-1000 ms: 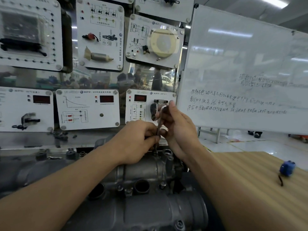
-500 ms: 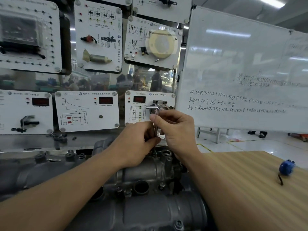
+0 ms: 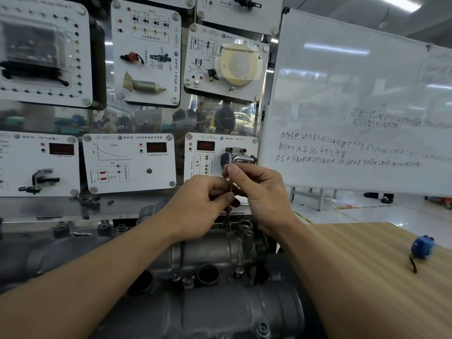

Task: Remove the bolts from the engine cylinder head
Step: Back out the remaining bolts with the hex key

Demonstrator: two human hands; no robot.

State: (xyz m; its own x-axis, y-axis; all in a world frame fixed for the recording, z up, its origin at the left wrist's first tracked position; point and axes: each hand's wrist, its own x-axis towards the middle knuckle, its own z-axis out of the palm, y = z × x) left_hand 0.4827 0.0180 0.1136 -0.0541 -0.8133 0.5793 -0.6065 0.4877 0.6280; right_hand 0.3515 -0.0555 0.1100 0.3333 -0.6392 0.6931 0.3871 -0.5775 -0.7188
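1. Two grips share one hex key: the left grip pinches its shaft, and the right grip clasps it higher up.
2. The key's tip meets the top of the cylinder head; the bolt itself is hidden. I'd hold the key upright, fully seated.

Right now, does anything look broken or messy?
Nothing looks broken. The left hand and right hand hold the hex key upright on the cylinder head. Only oddities: small dark parts lie loose on the ledge under the panels, and beige tape is stuck on a metal cylinder on an upper panel.
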